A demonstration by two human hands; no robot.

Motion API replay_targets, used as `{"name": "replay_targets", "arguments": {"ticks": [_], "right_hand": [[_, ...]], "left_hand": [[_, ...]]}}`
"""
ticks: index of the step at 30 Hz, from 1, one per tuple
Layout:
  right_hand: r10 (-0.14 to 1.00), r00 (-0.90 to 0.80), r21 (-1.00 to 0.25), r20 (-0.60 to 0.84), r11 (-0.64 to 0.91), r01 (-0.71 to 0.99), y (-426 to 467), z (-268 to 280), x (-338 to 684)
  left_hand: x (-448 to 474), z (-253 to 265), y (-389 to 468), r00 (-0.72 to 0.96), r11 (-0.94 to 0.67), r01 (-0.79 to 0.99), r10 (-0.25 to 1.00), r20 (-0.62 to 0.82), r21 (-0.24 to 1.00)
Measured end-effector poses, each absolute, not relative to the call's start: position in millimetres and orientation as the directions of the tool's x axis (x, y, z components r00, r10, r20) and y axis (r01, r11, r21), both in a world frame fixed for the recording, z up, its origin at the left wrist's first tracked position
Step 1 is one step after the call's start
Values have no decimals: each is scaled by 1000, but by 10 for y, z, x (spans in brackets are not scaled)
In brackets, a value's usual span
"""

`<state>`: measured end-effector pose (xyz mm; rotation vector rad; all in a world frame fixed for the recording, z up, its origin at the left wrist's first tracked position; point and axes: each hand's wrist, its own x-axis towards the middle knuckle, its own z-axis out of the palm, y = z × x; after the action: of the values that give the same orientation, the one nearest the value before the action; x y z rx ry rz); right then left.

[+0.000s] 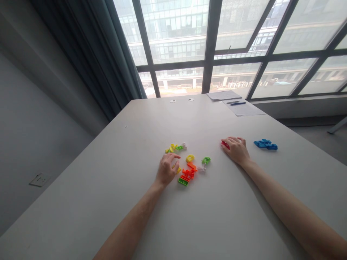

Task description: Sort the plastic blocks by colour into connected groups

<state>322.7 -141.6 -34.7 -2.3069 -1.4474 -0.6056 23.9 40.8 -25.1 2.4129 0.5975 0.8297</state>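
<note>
My left hand [167,169] is over the left side of a loose group of small plastic pieces. Its fingers are curved and apart, and a yellow piece [178,169] shows beside the thumb. Right of it lie orange pieces [187,174], a green piece [183,181], a yellow ring-like piece [190,158], a light green piece [206,160] and a white piece [202,167]. Beyond the fingertips are yellow and green pieces [173,147]. My right hand [236,148] rests on the table with its fingers closed over a red plastic piece [225,144], partly hidden.
Blue plastic pieces [265,144] lie together right of my right hand. Papers [244,109] and a pen [238,103] are at the far right of the white table [151,119]. A dark curtain [108,65] and windows stand behind the table.
</note>
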Motion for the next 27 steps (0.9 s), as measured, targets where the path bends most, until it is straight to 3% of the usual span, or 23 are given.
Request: {"name": "replay_targets", "arguments": {"ticks": [27], "right_hand": [[713, 421, -74, 561, -463, 883, -1716, -334, 3483]], "left_hand": [[243, -240, 404, 718, -760, 232, 555, 420, 607]]}}
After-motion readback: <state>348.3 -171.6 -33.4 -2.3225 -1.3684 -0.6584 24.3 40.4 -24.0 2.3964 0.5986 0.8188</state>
